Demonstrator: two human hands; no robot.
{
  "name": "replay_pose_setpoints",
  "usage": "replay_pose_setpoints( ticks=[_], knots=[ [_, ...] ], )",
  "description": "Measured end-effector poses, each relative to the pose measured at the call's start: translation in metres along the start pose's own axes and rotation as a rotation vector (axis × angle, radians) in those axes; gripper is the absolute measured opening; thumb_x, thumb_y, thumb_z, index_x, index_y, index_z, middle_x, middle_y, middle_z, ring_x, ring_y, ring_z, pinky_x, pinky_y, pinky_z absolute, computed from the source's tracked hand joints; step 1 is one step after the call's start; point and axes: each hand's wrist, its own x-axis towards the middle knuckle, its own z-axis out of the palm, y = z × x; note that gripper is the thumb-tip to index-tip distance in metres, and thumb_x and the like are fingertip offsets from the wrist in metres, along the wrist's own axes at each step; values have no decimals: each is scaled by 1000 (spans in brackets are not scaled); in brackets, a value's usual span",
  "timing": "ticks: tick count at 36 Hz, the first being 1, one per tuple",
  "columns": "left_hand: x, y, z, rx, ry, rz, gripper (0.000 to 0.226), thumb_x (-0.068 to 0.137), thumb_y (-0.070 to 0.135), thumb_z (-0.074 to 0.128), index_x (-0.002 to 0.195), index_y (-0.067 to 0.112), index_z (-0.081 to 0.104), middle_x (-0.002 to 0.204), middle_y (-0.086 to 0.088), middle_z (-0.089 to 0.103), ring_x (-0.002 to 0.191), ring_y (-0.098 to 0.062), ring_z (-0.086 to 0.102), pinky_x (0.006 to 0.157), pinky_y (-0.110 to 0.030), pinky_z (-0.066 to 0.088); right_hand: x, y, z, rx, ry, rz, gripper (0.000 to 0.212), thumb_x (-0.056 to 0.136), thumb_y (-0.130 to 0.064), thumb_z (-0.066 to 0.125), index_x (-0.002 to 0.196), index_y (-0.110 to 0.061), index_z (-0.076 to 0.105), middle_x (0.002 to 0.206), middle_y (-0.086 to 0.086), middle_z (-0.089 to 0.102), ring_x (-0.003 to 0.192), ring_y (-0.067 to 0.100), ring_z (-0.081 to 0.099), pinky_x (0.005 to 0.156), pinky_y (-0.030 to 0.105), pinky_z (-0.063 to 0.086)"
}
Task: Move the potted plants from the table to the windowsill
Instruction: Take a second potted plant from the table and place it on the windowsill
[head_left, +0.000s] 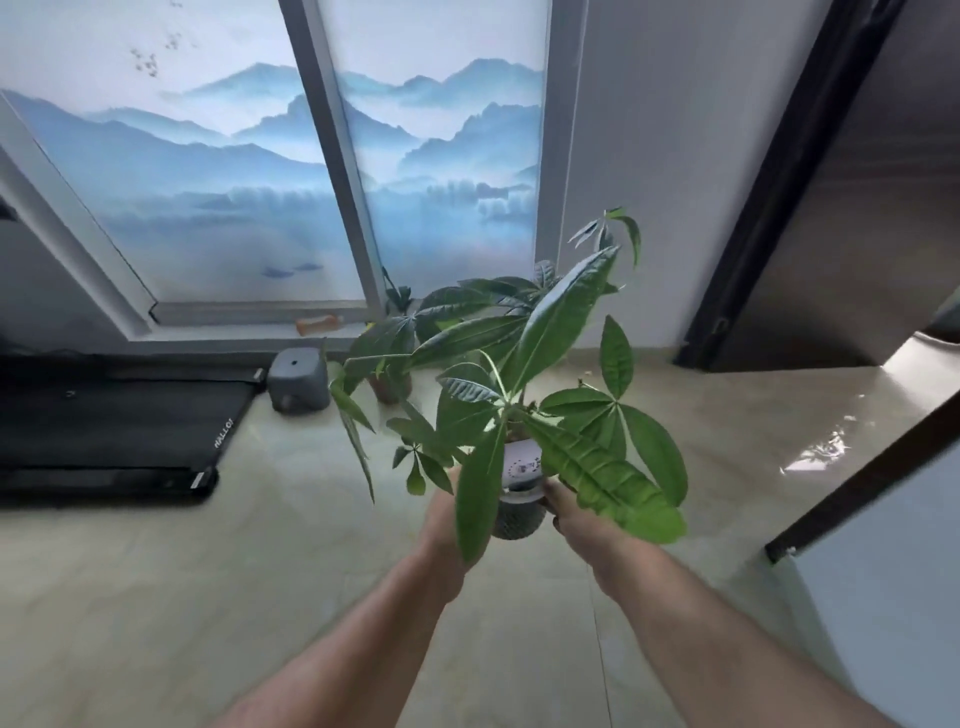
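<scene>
I hold a potted plant (519, 512) out in front of me at chest height, a round dark pot with a white label and long green leaves. My left hand (441, 512) grips the pot's left side, partly hidden by a hanging leaf. My right hand (563, 506) grips its right side. A second potted plant (387, 384) in a brown pot stands ahead, below the low windowsill (234, 332). Whether it rests on the sill's ledge or on the floor I cannot tell. The window (208, 171) carries a blue mountain print.
An orange comb-like object (318, 324) lies on the sill. A grey stool (296, 379) sits on the floor beside the second plant. A black treadmill (104, 426) lies at the left. A dark door frame (769, 208) and a steel panel stand at the right. The floor tiles are glossy.
</scene>
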Motion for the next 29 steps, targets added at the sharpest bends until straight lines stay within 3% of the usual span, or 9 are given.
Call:
replay_pose_setpoints(
  ticks=[2,5,10,14,16,19,23,27,29],
  knots=[
    [28,4,-5,-59,53,1,13,95,17,64,99,26,73,77,5,75,71,-7,71,68,-29,58,22,-20,2,-95,2,-27,28,100,-21,61,72,-21,55,80,-3,57,66,8,48,40,3,38],
    [76,11,-17,-81,121,-1,45,72,52,78,110,31,70,88,-1,75,80,-19,71,68,-36,55,64,-43,12,-139,25,-49,16,96,-21,66,97,-5,68,92,9,70,84,24,62,69,21,49],
    [129,37,-32,-116,72,8,5,88,19,68,93,21,70,76,3,72,64,-3,69,58,-22,54,133,-68,42,-120,-97,28,16,99,-31,59,105,-18,67,129,11,65,79,-2,57,48,7,43],
    [204,50,-64,-123,-54,-1,37,92,15,64,76,45,78,72,15,75,66,2,67,67,-26,56,200,-99,72,-146,-41,63,19,98,-32,61,104,-15,67,111,18,68,97,21,64,60,13,49],
    [236,53,-79,-132,-5,17,22,84,26,67,90,44,78,86,9,79,84,-8,75,76,-37,62,215,-125,86,-148,-8,76,25,101,-21,58,114,-1,67,98,9,68,82,13,64,44,8,40],
    [290,57,-108,-143,43,27,35,83,38,69,116,25,69,113,-12,75,109,-35,70,95,-63,53,266,-142,111,-111,-3,64,34,106,-17,48,135,2,53,121,9,63,57,1,50,35,3,34],
    [331,83,-128,-188,-4,13,12,90,17,71,93,27,77,93,-6,76,83,-18,74,73,-37,63,327,-147,131,-58,-39,98,14,105,-18,51,95,-15,61,86,-1,60,78,5,58,44,2,44],
    [384,100,-147,-114,39,46,26,92,2,63,81,23,73,70,6,73,70,-17,67,58,-25,56,401,-150,159,-182,-17,141,4,92,-22,68,94,-23,64,97,1,70,97,13,63,62,14,53],
    [415,105,-152,-78,20,52,21,89,0,66,78,18,70,68,4,72,66,-15,68,58,-25,56,436,-166,170,-203,12,137,46,70,-30,79,108,-7,64,84,-4,61,87,16,60,63,14,49]
  ],
)
